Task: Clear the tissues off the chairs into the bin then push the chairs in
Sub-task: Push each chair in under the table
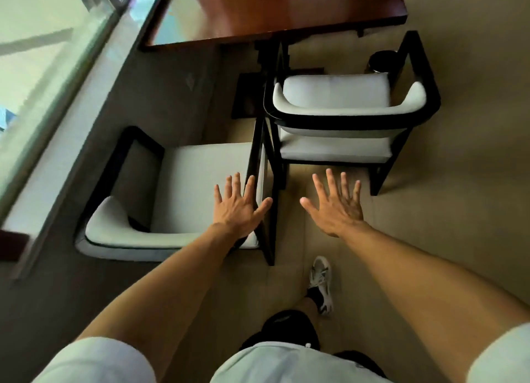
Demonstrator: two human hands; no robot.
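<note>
Head view — I see both grips splayed, empty: left hand (239, 205) over near chair (183, 196), right hand (338, 207) above floor (459, 225) — far chair (338, 96) at surface (286, 7).

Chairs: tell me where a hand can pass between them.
Free: the floor strip between the near chair and the far chair, where the right hand hovers. Crowded: farther up, the two dark frames nearly meet under the table.

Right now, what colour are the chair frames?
Black, around pale grey-white cushions; the near chair and far chair show it in the head view.
</note>
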